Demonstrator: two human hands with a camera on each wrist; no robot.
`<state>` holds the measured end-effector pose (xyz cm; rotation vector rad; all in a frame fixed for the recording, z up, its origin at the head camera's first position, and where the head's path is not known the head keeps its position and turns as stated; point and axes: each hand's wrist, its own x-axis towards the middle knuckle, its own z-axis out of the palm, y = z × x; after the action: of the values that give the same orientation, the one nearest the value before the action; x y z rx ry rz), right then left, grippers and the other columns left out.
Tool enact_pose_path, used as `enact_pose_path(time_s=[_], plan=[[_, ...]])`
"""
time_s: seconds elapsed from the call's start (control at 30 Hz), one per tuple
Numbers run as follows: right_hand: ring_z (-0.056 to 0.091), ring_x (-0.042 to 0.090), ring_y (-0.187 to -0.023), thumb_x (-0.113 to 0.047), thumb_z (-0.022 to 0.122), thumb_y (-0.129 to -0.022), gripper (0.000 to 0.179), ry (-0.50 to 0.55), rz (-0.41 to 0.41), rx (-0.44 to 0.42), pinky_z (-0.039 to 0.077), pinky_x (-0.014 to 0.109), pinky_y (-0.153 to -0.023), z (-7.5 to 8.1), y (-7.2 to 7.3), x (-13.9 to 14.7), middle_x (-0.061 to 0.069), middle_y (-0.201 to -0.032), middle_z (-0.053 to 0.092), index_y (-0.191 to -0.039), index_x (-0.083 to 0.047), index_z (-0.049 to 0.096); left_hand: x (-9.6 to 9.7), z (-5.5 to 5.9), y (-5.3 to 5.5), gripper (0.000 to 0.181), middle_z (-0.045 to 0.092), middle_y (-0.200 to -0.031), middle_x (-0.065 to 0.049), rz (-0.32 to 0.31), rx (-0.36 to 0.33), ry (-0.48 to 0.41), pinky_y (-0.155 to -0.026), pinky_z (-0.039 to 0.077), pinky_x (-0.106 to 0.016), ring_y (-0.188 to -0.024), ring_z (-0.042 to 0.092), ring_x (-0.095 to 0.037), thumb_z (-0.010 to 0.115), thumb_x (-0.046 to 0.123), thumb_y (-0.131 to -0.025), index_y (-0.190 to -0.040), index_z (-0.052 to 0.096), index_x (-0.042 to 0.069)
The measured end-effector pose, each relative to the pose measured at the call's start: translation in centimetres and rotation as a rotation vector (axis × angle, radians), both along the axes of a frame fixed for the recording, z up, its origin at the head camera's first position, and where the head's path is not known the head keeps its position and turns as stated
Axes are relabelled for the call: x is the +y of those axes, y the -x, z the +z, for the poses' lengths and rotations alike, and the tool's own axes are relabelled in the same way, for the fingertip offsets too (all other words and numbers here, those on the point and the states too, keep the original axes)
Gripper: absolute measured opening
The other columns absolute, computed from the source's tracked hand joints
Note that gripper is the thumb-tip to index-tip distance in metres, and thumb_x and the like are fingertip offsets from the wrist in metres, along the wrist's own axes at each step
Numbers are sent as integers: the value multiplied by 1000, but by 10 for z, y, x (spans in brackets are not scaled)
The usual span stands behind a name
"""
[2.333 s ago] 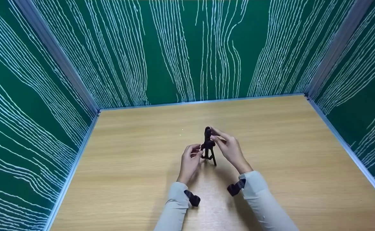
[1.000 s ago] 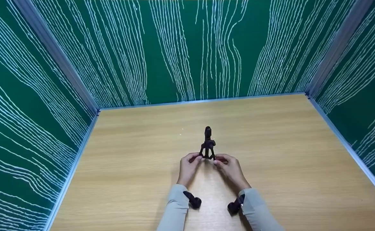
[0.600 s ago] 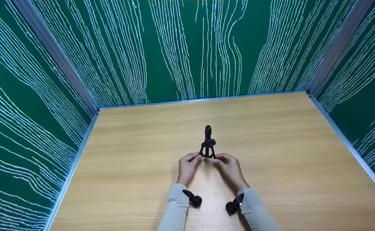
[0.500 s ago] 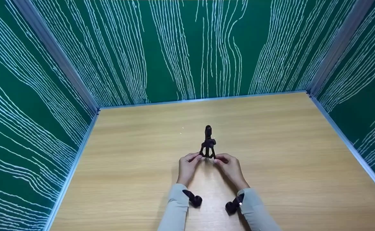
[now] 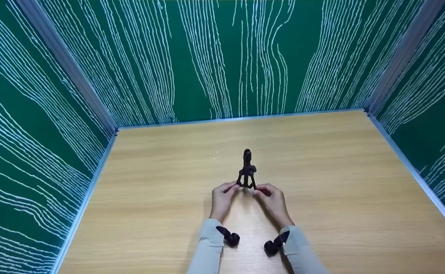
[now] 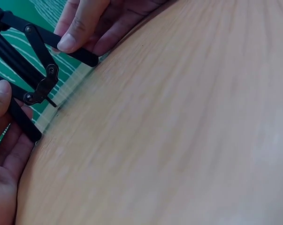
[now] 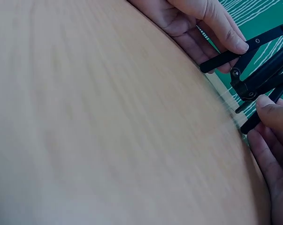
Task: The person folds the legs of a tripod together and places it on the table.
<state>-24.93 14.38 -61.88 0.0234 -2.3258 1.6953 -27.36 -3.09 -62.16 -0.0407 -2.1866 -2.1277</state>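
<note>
A small black tripod point(image 5: 246, 169) stands upright on the wooden table, its legs spread and its head on top. My left hand point(image 5: 223, 198) pinches the left leg near its foot between thumb and fingers. On the other side, my right hand point(image 5: 274, 201) pinches the right leg low down in the same way. Seen from the left wrist, the tripod's hinged braces point(image 6: 45, 63) run from the legs to the centre column, whose tip hangs close over the table. In the right wrist view, both thumbs lie along the black legs point(image 7: 221, 61).
The pale wooden table point(image 5: 161, 205) reaches back to green panels point(image 5: 203, 57) with wavy white lines, joined by grey corner posts point(image 5: 68, 64). Two tiny light specks point(image 5: 215, 155) lie left of the tripod. Each sleeve cuff carries a black wrist camera point(image 5: 231, 238).
My right hand has come down from the tripod's upper part to its right leg, and my left hand has shifted lower on the left leg. Over the last second both hands have stayed nearly still.
</note>
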Motion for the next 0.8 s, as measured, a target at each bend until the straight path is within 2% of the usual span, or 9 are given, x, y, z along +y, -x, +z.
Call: enact_pose_path(time_s=[0.13,0.43,0.63,0.8], plan=[[67,21,-88,-7,76,-79,15,-9,-4,21,53,19,-81,-1,-1,0,11,-93,73,-92,-3,73,0,1,0,22,74,-97,-11,5,6,27,-81,56,-22,-90,69,-17,74,15,-82,-100,74,3],[67,10,-76,-5,76,-79,12,-32,-17,82,55,19,-73,-4,1,-3,12,-89,72,-89,-2,73,0,1,0,21,74,-98,-13,8,3,16,-81,56,-22,-89,70,-17,73,12,-83,-101,74,1],[67,16,-76,-6,76,-80,11,-41,-17,55,54,19,-72,-3,2,-4,13,-90,72,-90,-2,73,1,2,-1,18,73,-98,-16,24,26,39,-80,56,-22,-90,70,-21,71,8,-85,-100,73,-1],[67,18,-77,-5,75,-80,11,-34,-19,42,55,19,-72,-2,1,-6,13,-90,72,-91,-2,73,1,1,0,19,74,-99,-14,28,9,63,-82,56,-21,-92,70,-21,73,10,-84,-100,74,1]])
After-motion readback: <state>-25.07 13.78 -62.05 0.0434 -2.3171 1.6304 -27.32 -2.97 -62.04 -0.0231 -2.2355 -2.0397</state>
